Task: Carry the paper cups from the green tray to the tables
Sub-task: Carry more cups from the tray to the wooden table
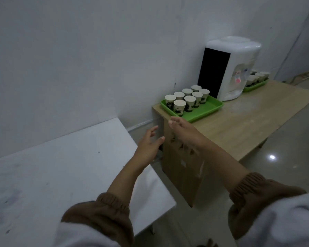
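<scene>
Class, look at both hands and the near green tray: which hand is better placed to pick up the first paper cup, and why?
Right. The right hand is open just short of the near green tray, near the front paper cup. The left hand hangs lower and farther back.

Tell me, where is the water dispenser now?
The water dispenser stands on the wooden table against the wall, upper right of the view, between the near green tray and a second tray.

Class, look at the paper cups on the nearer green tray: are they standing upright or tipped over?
Upright. All eight paper cups stand on the green tray with their open rims facing up, in two rows. Whether they hold liquid cannot be told.
</scene>
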